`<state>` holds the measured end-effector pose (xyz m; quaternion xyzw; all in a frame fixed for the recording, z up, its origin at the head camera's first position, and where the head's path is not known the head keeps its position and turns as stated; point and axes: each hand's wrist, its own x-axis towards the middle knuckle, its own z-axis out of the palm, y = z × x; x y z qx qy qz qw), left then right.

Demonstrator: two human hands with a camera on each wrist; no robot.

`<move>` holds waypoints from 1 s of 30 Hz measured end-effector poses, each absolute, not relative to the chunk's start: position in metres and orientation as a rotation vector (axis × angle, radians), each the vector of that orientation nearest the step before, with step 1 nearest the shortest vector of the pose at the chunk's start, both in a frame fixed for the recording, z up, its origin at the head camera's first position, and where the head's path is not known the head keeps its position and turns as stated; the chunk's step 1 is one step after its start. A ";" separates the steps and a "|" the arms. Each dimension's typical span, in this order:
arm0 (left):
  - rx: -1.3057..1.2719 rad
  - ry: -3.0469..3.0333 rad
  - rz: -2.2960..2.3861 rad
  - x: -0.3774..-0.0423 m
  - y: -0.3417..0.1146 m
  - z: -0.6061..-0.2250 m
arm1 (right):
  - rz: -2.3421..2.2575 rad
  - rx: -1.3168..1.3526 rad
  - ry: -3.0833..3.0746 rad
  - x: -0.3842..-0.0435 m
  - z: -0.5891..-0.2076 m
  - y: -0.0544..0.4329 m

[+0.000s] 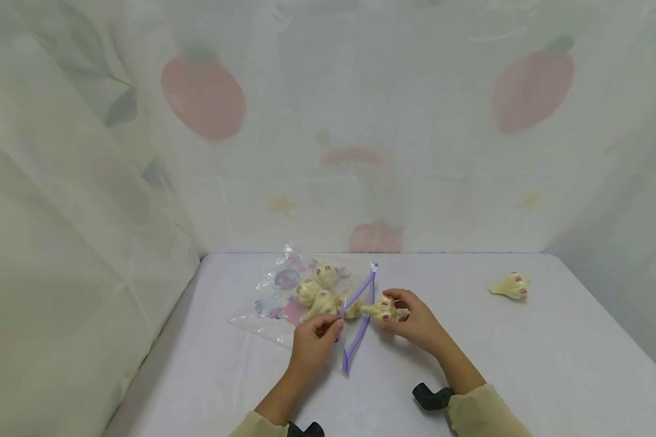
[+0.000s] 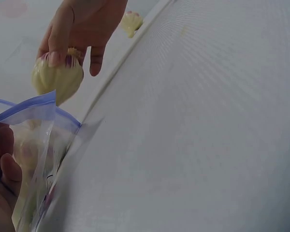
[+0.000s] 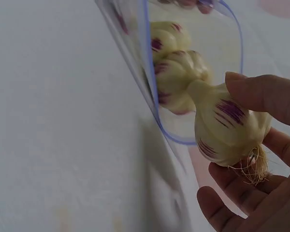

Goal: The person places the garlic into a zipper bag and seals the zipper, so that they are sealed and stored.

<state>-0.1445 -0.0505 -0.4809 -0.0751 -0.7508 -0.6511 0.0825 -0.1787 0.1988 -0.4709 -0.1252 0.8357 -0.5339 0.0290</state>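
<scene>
A clear zip bag (image 1: 273, 325) with a purple zip edge and printed pictures lies on the table, its mouth held apart toward the right. My left hand (image 1: 313, 346) pinches the near rim of that mouth between thumb and fingers. Several pale garlic bulbs (image 1: 324, 303) with purple streaks sit inside the bag. Another garlic bulb (image 3: 227, 123) is gripped by my right hand (image 1: 418, 321), thumb on top and fingers beneath, roots toward the palm. Its stem end points into the bag's opening, right at the purple rim.
One more garlic bulb (image 1: 512, 285) lies alone at the table's right rear. A patterned curtain (image 1: 361, 121) closes off the back, with hanging cloth (image 1: 76, 243) along the left. Dark wrist mounts (image 1: 433, 397) sit by both sleeves.
</scene>
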 end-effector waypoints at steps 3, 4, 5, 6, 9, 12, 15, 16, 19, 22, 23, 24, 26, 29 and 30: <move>-0.233 -2.240 -1.932 -0.144 -0.050 -0.480 | -1.632 -0.382 2.606 -0.179 -0.472 0.191; -0.236 -2.240 -1.929 -0.145 -0.050 -0.480 | -1.628 -0.372 2.616 -0.179 -0.472 0.188; -0.238 -2.240 -1.924 -0.145 -0.050 -0.480 | -1.622 -0.359 2.629 -0.179 -0.472 0.186; -0.247 -2.233 -1.926 -0.145 -0.050 -0.480 | -1.616 -0.348 2.644 -0.180 -0.472 0.183; -0.259 -2.223 -1.928 -0.145 -0.049 -0.479 | -1.621 -0.310 2.666 -0.182 -0.473 0.175; -0.266 -2.219 -1.926 -0.145 -0.049 -0.479 | -1.623 -0.290 2.686 -0.185 -0.476 0.167; -0.264 -2.231 -1.908 -0.145 -0.048 -0.479 | -1.629 -0.281 2.705 -0.187 -0.479 0.160; -0.267 -2.233 -1.900 -0.145 -0.048 -0.479 | -1.629 -0.280 2.715 -0.188 -0.480 0.158; -0.276 -2.231 -1.887 -0.145 -0.048 -0.479 | -1.635 -0.259 2.741 -0.190 -0.482 0.154; -0.285 -2.224 -1.882 -0.145 -0.048 -0.478 | -1.635 -0.218 2.760 -0.192 -0.483 0.149; -0.284 -2.221 -1.883 -0.145 -0.048 -0.478 | -1.633 -0.204 2.761 -0.192 -0.483 0.147; -0.285 -2.219 -1.882 -0.145 -0.048 -0.478 | -1.626 -0.197 2.764 -0.193 -0.483 0.145; -0.285 -2.215 -1.884 -0.145 -0.048 -0.479 | -1.588 -0.205 2.787 -0.194 -0.483 0.142; -0.276 -2.214 -1.891 -0.145 -0.049 -0.479 | -1.525 -0.242 2.830 -0.194 -0.483 0.138; -0.277 -2.216 -1.891 -0.145 -0.049 -0.479 | -1.507 -0.258 2.845 -0.194 -0.483 0.137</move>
